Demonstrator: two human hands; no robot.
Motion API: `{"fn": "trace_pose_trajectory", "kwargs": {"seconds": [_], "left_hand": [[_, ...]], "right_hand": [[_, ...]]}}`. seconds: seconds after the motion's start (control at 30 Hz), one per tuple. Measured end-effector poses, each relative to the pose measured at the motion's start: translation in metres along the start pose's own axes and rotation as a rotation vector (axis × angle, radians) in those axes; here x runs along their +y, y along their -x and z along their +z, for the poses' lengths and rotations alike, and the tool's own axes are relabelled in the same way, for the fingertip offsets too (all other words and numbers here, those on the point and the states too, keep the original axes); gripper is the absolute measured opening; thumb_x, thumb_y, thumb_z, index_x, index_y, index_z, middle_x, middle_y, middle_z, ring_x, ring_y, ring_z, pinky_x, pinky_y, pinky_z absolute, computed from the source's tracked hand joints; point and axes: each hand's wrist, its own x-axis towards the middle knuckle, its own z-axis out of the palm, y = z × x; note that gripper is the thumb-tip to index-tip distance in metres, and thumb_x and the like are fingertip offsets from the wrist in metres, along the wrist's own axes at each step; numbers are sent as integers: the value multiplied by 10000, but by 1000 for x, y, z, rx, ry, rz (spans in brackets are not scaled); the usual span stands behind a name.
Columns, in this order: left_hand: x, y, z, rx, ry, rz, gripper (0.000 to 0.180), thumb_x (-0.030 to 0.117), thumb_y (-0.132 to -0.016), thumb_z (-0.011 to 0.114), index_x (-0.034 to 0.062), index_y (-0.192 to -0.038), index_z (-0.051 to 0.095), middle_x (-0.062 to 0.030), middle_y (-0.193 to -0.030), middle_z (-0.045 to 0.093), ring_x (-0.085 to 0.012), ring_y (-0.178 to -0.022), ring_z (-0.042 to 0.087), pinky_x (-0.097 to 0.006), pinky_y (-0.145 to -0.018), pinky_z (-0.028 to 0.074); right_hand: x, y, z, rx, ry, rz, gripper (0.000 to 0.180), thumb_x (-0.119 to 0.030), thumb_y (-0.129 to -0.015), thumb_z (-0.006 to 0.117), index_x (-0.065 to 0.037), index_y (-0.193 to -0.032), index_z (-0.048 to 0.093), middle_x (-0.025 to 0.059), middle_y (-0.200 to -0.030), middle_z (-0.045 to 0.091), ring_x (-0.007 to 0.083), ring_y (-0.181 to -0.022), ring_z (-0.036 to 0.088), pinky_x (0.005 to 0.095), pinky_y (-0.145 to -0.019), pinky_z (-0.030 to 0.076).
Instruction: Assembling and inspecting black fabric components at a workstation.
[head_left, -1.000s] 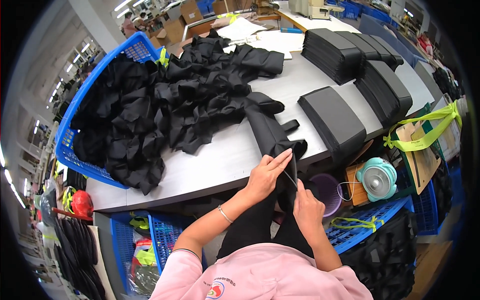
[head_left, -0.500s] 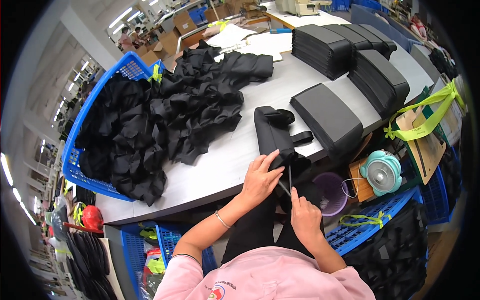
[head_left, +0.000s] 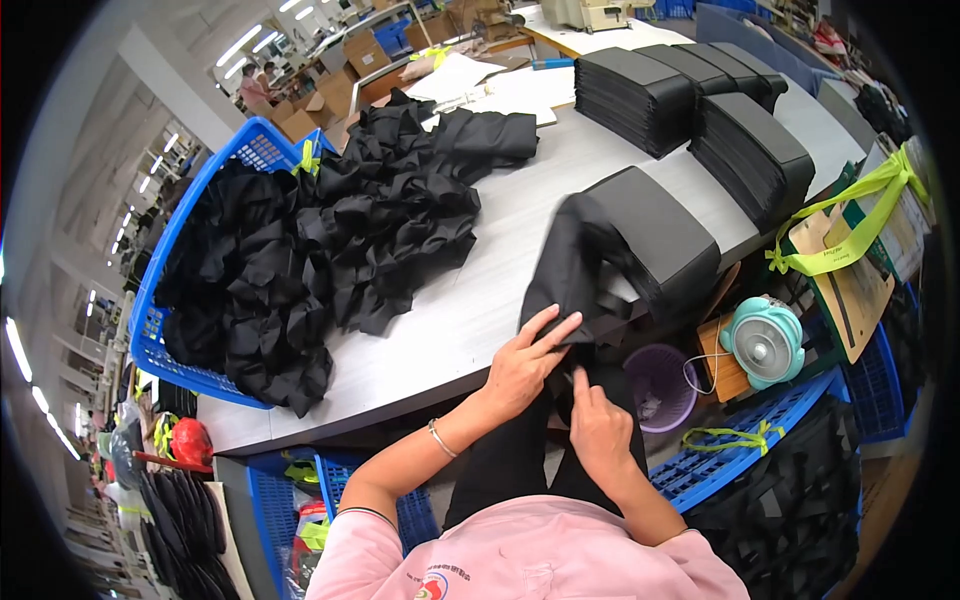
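Note:
A black fabric piece (head_left: 565,265), folded and partly blurred, lies across the table's front edge, its far end against a stack of dark grey panels (head_left: 655,225). My left hand (head_left: 525,365) is closed on its near end, two fingers stretched over the cloth. Just to the right and nearer to me, my right hand (head_left: 603,425) is curled around a slim grey tool that looks like scissors (head_left: 568,376). Only a short bit of metal shows; the handles are hidden in my fingers, and black cloth hangs around the tip.
A blue basket (head_left: 165,365) spills crumpled black fabric pieces (head_left: 390,220) over the table's left. More panel stacks (head_left: 755,150) stand at the back right. Below the right edge are a purple bin (head_left: 675,395), a turquoise fan (head_left: 763,340) and another blue basket (head_left: 720,470).
The far end of the fabric has swung up and right, against the panel stack, and its loose strap is no longer distinct. The scissors' two spread blades no longer show; my right hand moved slightly left.

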Motion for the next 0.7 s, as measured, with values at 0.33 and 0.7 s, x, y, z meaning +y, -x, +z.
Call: {"fn": "trace_pose_trajectory", "kwargs": {"seconds": [0.33, 0.7], "left_hand": [[47, 12, -1, -13, 225, -44, 231, 3, -748, 626, 33, -950, 733, -11, -1389, 602, -276, -1345, 513, -316, -852, 577], [71, 34, -19, -36, 481, 30, 580, -142, -665, 606, 70, -1198, 691, -145, -1308, 638, -346, -1275, 574, -368, -968, 546]], "right_hand": [[-6, -3, 15, -19, -125, 137, 123, -94, -837, 631, -16, -931, 622, 143, -753, 637, 310, -549, 660, 398, -491, 537], [11, 10, 62, -197, -383, 75, 148, -127, -849, 630, -51, -975, 646, 138, -825, 672, 339, -671, 693, 452, -574, 546]]}}
